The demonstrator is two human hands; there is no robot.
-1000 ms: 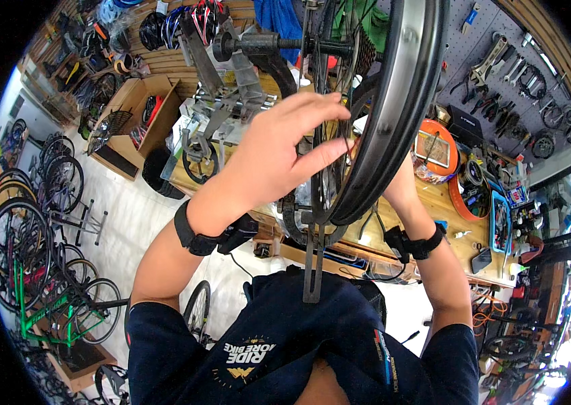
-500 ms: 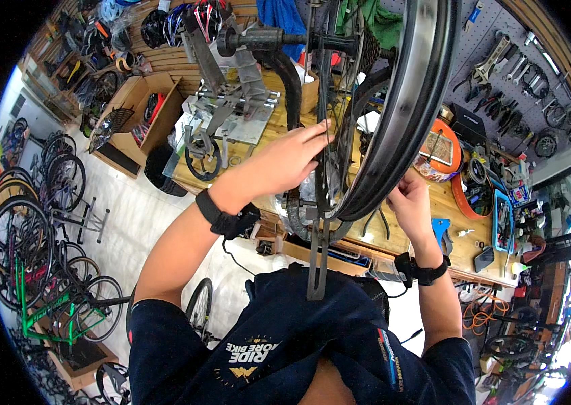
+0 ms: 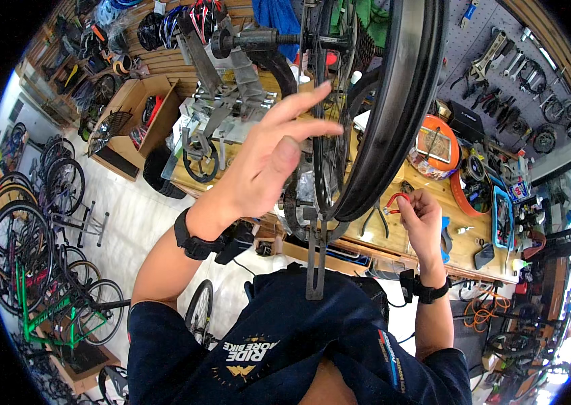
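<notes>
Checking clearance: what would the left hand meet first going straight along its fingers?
The left hand would likely meet the bicycle wheel, on its spoke side; depth is unclear, so it may be touching.

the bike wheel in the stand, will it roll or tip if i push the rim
The bike wheel will probably spin rather than tip, as it looks mounted in the black stand. It should feel stiff, its rim keeping a smooth curve. The rim may be slippery, since it looks glossy.
</notes>
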